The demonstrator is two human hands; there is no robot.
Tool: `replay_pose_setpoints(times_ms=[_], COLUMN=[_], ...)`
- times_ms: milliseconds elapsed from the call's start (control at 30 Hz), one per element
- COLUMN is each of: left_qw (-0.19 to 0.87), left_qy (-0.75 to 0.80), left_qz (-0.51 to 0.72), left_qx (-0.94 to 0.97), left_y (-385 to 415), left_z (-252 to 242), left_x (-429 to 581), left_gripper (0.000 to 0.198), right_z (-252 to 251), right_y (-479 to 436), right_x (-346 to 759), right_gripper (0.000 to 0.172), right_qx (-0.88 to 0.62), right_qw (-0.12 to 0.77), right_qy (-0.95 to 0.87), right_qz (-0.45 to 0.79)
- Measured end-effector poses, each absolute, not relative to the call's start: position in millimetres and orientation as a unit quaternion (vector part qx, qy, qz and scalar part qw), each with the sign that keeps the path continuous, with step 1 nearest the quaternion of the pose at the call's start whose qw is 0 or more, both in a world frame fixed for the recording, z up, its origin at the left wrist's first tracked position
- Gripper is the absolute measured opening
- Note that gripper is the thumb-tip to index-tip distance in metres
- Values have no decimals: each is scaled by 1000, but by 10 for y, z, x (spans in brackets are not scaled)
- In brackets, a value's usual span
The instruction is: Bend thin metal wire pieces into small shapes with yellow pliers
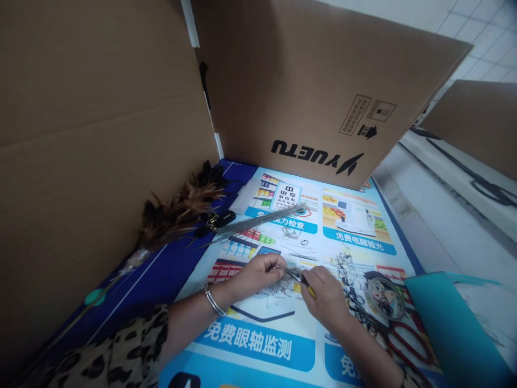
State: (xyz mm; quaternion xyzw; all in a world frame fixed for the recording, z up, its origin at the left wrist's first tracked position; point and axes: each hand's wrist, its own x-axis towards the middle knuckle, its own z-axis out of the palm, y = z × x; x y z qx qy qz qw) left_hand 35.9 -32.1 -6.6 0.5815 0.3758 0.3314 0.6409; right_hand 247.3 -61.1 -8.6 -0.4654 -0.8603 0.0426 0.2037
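Note:
My right hand (328, 297) is wrapped round a pair of pliers (298, 275) with yellow on the handles, its jaws pointing left. My left hand (260, 276) is closed in a pinch right at the plier tips. What it pinches looks like thin wire, though the fingers mostly hide it. Short wire scraps (278, 295) lie on the printed sheet just below the hands. Beyond them are a few loose wires (302, 255) and a long bundle of thin straight wires (262, 219) lying aslant. Small wire and black loops (346, 265) are scattered right of my right hand.
At the right are a round clear dish (388, 295), red-handled scissors (410, 345) and a teal box (456, 328). Brown feathers (169, 218) and a black tag-like object (221, 218) lie left. Tall cardboard panels (315, 97) close off the back and left.

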Motion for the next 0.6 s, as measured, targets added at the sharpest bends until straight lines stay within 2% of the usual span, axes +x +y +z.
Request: replay_pose_setpoints(times_ms=[167,433,600], left_qw=[630,594,585], left_qy=[375,360,355], left_qz=[342,381,375], left_qx=[588,610,625], left_y=[-328,-300,-287], left_z=[-68,-9,8], left_x=[364,340,335], left_gripper=[12,15,14], right_z=[-122,-189,-176], right_y=[-620,-572,-566], right_x=[2464,2534,2533], right_gripper=[16,16,16], right_qx=[-469,-475,-472], right_qw=[211,281,279], right_qy=[-856,-831,-833], right_qz=[46,70,74])
